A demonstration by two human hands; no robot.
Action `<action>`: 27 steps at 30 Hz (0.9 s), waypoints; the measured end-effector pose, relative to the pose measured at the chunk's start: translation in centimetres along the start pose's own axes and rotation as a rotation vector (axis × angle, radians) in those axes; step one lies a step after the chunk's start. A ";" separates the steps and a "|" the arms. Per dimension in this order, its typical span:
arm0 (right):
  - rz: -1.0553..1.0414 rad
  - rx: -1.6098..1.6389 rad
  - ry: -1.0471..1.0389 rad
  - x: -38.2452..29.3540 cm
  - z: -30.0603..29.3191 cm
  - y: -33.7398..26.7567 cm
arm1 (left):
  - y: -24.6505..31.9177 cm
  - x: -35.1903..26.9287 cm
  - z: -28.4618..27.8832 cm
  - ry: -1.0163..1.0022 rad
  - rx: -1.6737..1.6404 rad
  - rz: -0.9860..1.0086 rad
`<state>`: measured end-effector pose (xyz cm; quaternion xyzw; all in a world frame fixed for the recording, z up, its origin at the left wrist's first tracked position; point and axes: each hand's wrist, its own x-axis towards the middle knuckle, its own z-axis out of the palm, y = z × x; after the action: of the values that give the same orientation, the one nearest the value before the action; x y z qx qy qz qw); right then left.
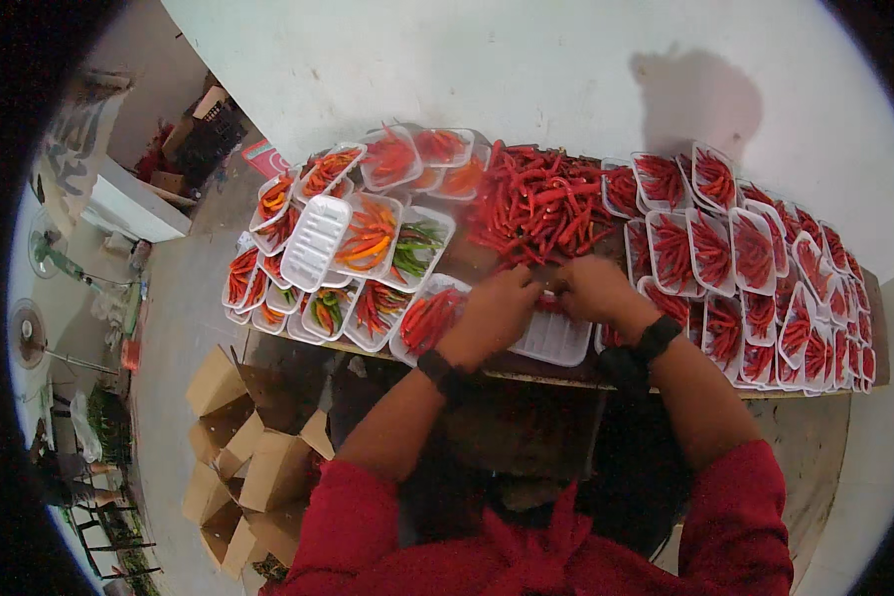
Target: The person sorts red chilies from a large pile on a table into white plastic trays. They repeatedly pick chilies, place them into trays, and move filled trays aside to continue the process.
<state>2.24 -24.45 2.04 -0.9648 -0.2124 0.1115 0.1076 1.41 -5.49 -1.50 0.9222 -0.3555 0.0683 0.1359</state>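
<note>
My left hand (495, 313) and my right hand (600, 290) meet with bent fingers at the front edge of a heap of red chili peppers (544, 197). Something red shows between them, but the fingertips are blurred, so their hold cannot be told. Just below the hands lies a white foam tray (551, 339), its ribbed bottom bare in front. Beside my left hand stands a tray of red chilies (430, 316). Green chilies (417, 242) and orange chilies (366, 235) fill trays farther left, next to an upturned or bare white tray (315, 242).
Many trays of red chilies (715, 249) are stacked along the table's right side. A pale wall (492, 67) rises behind the table. Open cardboard boxes (268, 462) stand on the floor at lower left. Fans (30, 331) and part of a person (67, 477) show at far left.
</note>
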 end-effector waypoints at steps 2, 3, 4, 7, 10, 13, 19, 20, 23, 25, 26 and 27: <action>0.044 0.062 0.083 0.1 -0.5 0.5 | -0.1 -0.1 0.1 0.049 -0.012 0.021; 0.043 0.100 0.141 0.3 -0.8 0.8 | -0.2 -0.2 0.1 0.062 -0.027 0.028; 0.115 0.100 0.185 0.7 -1.0 1.1 | -0.3 -0.3 0.2 0.075 -0.041 0.036; 0.238 0.100 0.349 1.7 -0.9 1.6 | -0.6 -0.5 0.3 0.103 -0.059 0.069; 0.277 0.052 0.444 1.9 -0.4 2.2 | -0.7 -0.7 0.4 0.121 -0.091 0.059; 0.265 -0.029 0.462 2.5 0.0 2.4 | -0.7 -0.8 0.3 0.096 -0.084 0.041; 0.283 -0.172 0.472 3.6 0.9 2.7 | -0.9 -1.0 0.0 0.078 -0.100 0.036; 0.279 -0.194 0.479 3.7 1.0 2.8 | -0.9 -1.1 -0.1 0.081 -0.105 0.036; 0.274 -0.204 0.521 3.5 1.1 3.1 | -0.9 -1.0 -0.5 0.081 -0.122 0.039; 0.242 -0.170 0.490 3.1 0.6 3.0 | -0.9 -0.9 -0.8 0.047 -0.110 0.028; 0.211 -0.143 0.441 2.5 0.2 2.9 | -0.9 -0.8 -1.0 0.052 -0.090 0.010; 0.181 -0.116 0.393 2.0 -0.3 2.7 | -0.9 -0.7 -1.1 0.038 -0.072 -0.017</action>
<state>5.11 -26.00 1.33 -0.9877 -0.1062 -0.0817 0.0807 1.42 -4.08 -0.74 0.9182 -0.3473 0.0718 0.1764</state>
